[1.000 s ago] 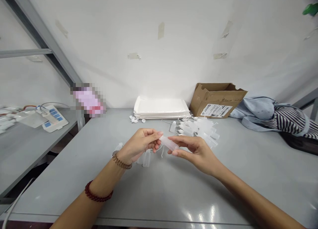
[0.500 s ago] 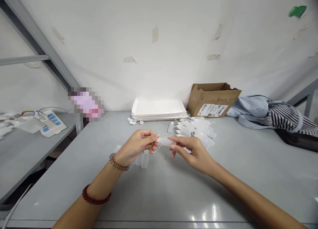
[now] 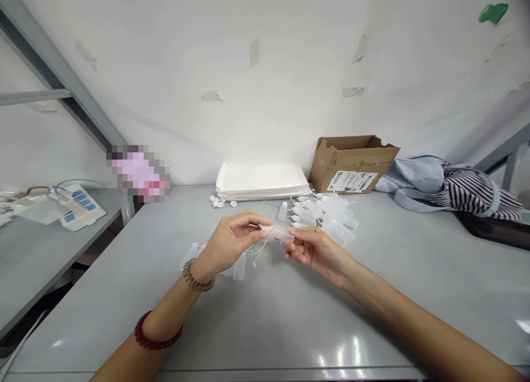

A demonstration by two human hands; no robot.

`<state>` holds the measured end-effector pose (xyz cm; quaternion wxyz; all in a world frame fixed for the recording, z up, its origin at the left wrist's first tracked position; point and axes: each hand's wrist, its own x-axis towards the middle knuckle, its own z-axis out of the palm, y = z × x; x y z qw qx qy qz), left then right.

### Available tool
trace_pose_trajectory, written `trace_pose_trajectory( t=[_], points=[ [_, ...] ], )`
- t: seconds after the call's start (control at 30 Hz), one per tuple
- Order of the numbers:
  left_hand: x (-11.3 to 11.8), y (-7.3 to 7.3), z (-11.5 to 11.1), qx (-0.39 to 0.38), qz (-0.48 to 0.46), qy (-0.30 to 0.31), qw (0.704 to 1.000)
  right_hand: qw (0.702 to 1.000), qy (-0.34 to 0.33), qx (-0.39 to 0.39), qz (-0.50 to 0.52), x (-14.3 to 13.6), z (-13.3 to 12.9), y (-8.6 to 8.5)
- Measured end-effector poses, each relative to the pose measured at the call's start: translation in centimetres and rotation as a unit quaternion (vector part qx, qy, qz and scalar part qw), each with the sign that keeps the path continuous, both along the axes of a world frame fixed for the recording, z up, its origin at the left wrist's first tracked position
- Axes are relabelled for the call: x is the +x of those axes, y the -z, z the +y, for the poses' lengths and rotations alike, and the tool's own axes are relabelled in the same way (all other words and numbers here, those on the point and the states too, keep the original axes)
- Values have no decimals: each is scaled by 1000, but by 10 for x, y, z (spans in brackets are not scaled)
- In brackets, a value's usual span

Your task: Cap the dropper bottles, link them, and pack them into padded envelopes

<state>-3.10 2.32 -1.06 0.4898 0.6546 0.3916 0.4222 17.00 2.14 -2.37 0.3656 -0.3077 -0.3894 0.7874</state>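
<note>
A small translucent white tube (image 3: 280, 234) is held between both hands above the grey table. My left hand (image 3: 234, 239) pinches its left end with thumb and fingers. At its right end, my right hand (image 3: 317, 252) grips it between thumb and index finger, the other fingers curled. Thin white strings hang below the left hand. Several similar tubes (image 3: 239, 267) lie partly hidden behind my left hand and wrist. A larger pile of translucent tubes with strings (image 3: 331, 211) spreads on the table beyond my right hand.
White flat packs (image 3: 263, 182) are stacked against the wall, with small white pieces (image 3: 217, 201) beside them. An open cardboard box (image 3: 353, 164) stands at the back right, then blue and striped cloth (image 3: 467, 189). A side table (image 3: 25, 271) at left holds wired items.
My left fingers have shifted over the tube's left end. My right hand has turned, its fingers curling more beneath the tube, which now tilts down to the right. The view has shifted slightly.
</note>
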Motion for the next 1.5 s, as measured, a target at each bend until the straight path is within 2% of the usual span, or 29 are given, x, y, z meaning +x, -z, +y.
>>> trace_pose_trajectory(
  t=[0.07,0.13,0.2,0.27,0.33,0.4,0.43,0.47,0.5,0.57,0.7,0.8,0.87,0.93,1.0,1.07,1.17,1.23,1.3,1.37,1.5],
  points=[
    [1,-2,-1,-17,1,-11,1000,999,10,39,-15,0,-2,-2],
    [3,-3,-3,-26,8,-40,999,991,29,114,-60,0,-6,-6],
    [4,-4,-3,-28,38,-65,997,967,52,209,-137,0,-11,-9],
    [6,-3,-3,-34,68,-68,995,920,76,312,-223,-1,-16,-8],
    [7,-2,-3,-53,76,-54,994,851,109,428,-283,-2,-18,-4],
    [8,-3,-4,-71,66,-38,995,775,143,534,-305,-3,-18,3],
    [7,-4,-5,-72,62,-29,995,745,155,571,-308,-3,-18,6],
    [7,-6,-6,-68,61,-20,996,727,163,591,-310,-3,-17,7],
    [6,-7,-6,-59,64,-11,996,724,163,593,-314,-3,-17,7],
    [4,-10,-7,-39,84,4,996,752,153,554,-323,-2,-17,4],
    [3,-9,-7,-5,133,13,991,866,109,385,-300,0,-15,-7],
    [6,-5,-8,68,159,-9,985,935,79,254,-234,1,-10,-10],
    [9,-3,-9,118,169,-25,978,961,57,190,-191,2,-6,-10],
    [11,-2,-10,116,163,-37,979,971,49,164,-167,3,-4,-10],
    [11,-4,-10,57,144,-42,987,962,60,197,-178,3,-4,-11],
    [10,-5,-9,-22,117,-35,992,929,84,282,-224,3,-8,-12],
    [8,-5,-6,-116,64,-3,991,836,122,445,-298,3,-13,-9],
    [8,-4,-6,-149,37,19,988,774,146,526,-320,2,-14,-6],
    [8,-4,-6,-153,21,38,987,744,158,558,-333,2,-14,-3],
    [10,-3,-7,-140,13,46,989,749,159,547,-340,2,-14,-3],
    [15,1,-10,-99,37,22,994,811,153,454,-335,1,-14,-7]
  ],
)
